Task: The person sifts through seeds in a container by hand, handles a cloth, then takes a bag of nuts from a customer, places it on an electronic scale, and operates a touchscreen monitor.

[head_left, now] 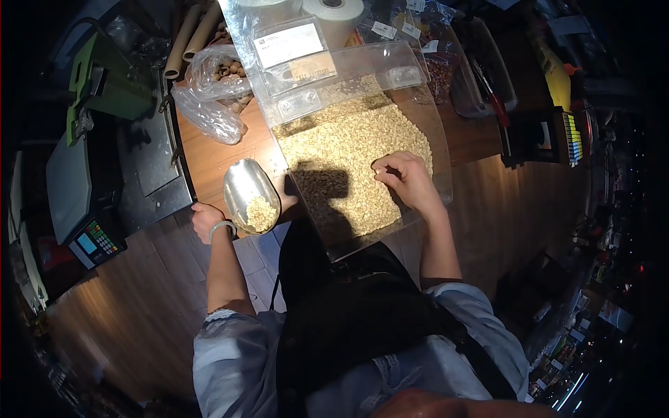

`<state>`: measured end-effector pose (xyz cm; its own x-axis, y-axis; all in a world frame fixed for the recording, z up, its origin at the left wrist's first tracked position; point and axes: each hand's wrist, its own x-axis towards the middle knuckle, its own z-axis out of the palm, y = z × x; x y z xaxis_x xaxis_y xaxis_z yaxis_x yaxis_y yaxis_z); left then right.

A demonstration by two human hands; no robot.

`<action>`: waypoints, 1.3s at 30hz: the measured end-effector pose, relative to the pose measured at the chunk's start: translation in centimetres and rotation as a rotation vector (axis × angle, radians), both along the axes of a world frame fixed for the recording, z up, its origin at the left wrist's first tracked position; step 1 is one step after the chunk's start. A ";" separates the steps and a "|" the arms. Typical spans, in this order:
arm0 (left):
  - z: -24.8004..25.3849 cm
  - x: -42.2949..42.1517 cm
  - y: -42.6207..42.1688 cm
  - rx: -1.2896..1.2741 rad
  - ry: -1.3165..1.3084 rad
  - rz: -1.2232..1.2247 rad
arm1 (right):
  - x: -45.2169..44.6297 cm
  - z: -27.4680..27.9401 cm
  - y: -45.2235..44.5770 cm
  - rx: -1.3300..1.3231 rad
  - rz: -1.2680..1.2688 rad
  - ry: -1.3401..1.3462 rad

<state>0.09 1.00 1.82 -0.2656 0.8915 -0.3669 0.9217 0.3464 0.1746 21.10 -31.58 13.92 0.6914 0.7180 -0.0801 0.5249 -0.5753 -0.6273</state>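
A clear bin (446, 188) slants toward me on the table, filled with small pale-yellow pieces (348, 150) that look like chopped nuts or kernels; I cannot tell which. Just over its right side is my right hand (408, 180), thumb and forefinger pinched together at what seems a small pale piece. My left hand (208, 221), with a pale band at its wrist, is curled at the table's near left edge, fingers partly hidden. Right beside it lies a metal scoop (244, 184) with a small heap of the same pale pieces (261, 214) in it. The scoop appears apart from my fingers.
Left stand a scale (70, 184) with a keypad and a green machine (115, 80). Plastic bags (209, 104) with round brown things lie behind the scoop. At the back are a label card (289, 45), film rolls (334, 8), packed bags (435, 70) and a clear tub (484, 70).
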 end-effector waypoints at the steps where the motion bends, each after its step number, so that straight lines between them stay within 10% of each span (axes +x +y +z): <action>1: -0.1 0.0 0.1 0.000 0.001 0.000 | -0.1 0.1 -0.2 0.000 0.000 -0.001; 12: -0.5 -0.2 0.2 -0.008 0.004 -0.004 | -0.4 1.5 -2.2 0.798 -0.458 1.316; 39: 0.1 -0.1 0.0 -0.011 -0.006 -0.001 | -1.2 1.5 -1.0 0.655 -0.396 0.674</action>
